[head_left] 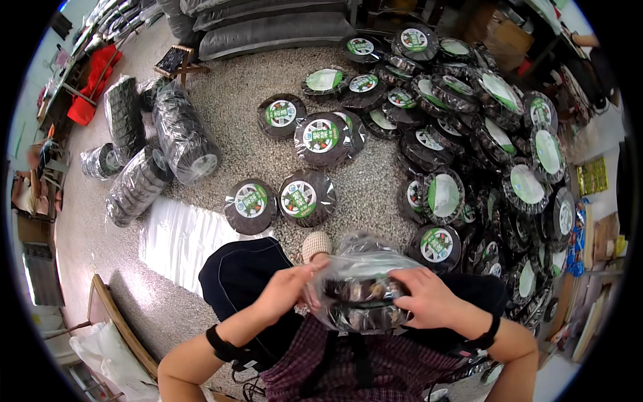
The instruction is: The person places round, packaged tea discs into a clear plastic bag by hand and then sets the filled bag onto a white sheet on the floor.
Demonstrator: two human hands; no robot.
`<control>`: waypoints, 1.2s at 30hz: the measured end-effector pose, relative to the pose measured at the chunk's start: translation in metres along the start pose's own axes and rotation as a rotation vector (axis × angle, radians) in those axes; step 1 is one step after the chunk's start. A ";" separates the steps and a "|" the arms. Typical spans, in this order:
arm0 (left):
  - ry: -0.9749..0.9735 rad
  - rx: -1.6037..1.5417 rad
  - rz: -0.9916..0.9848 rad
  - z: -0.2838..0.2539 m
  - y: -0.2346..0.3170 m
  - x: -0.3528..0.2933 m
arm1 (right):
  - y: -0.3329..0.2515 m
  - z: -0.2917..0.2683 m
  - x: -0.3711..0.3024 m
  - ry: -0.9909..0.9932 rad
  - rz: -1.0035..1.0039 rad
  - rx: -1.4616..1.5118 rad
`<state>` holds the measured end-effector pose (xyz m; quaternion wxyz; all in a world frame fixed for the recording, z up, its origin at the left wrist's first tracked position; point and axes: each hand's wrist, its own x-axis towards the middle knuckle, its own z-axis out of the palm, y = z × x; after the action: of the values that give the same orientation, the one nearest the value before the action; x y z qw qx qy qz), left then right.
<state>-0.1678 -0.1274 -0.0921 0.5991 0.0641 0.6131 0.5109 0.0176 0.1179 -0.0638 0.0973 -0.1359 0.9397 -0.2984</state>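
Observation:
Over my lap is a clear plastic bag (365, 251) with a few round dark packs (367, 315) stacked on edge inside it. My left hand (291, 288) pinches the bag's gathered plastic at its left side. On the other side my right hand (429, 295) grips the bag and the packs through the film, fingers over the top and thumb toward me. Ahead of my knees lie loose round dark packs with green and white labels, among them a left one (251, 206) and a right one (307, 197).
A large heap of the same packs (462, 134) spreads along the right. Several filled bags of stacked packs (184, 134) rest on the speckled floor at left. Flat clear bags (177, 238) lie by my left knee. A small folding stool (179, 61) and big grey sacks (274, 33) stand behind.

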 end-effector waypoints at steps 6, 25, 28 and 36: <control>-0.463 -0.067 0.203 0.080 0.035 -0.038 | 0.037 0.024 0.032 -0.394 0.192 0.052; -0.272 0.603 0.479 0.018 0.045 -0.008 | 0.282 0.236 0.298 0.263 1.068 0.898; -0.234 0.475 0.504 0.006 0.033 -0.003 | 0.277 0.196 0.285 0.037 0.967 1.379; -0.276 0.519 0.422 -0.001 0.048 0.007 | 0.170 0.248 0.421 -0.180 0.685 0.723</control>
<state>-0.1965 -0.1005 -0.0637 0.5211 0.4077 0.6092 0.4372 -0.3482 -0.0133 -0.4054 0.3110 0.1974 0.7547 -0.5430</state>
